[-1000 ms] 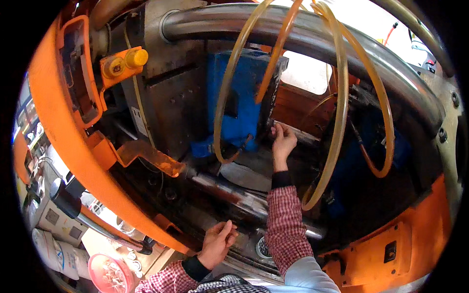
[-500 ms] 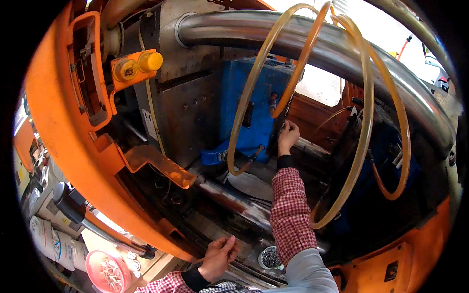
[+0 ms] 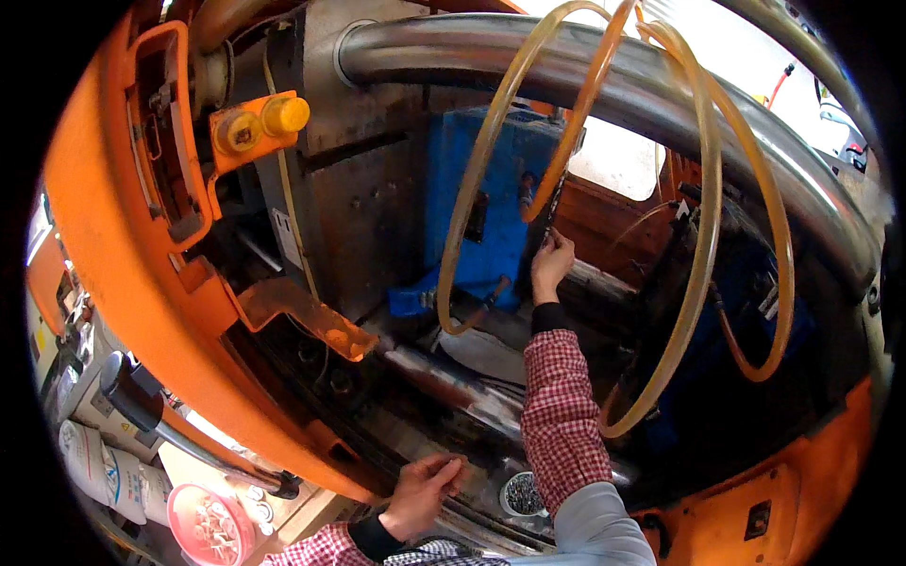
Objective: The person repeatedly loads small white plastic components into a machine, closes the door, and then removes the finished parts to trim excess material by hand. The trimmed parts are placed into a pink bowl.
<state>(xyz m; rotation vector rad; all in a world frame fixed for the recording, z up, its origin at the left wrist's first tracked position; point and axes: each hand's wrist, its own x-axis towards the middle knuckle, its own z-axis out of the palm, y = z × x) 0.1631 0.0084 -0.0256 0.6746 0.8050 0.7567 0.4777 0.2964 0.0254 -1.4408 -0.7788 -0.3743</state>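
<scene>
My right hand (image 3: pixel 551 267) reaches far into the machine, its fingers pinched at the right-hand edge of a blue metal block (image 3: pixel 491 203). Whatever those fingertips hold is too small to make out. Low in the picture, my left hand (image 3: pixel 422 492) hovers over the machine's near rail with thumb and fingers brought together. Any small thing in that pinch cannot be made out. Between my forearms stands a white cup (image 3: pixel 506 500) filled with small dark and shiny pieces.
Amber hoses (image 3: pixel 698 311) loop in front of the block and right of my right arm. A thick steel bar (image 3: pixel 453 52) crosses above. An orange guard (image 3: pixel 113 217) curves along the left. Below it are a pink basin (image 3: pixel 179 530) of small pale parts and white sacks (image 3: pixel 90 459).
My right hand has shifted very slightly left and down along the block's edge. The left hand's fingertips have moved a little to the right.
</scene>
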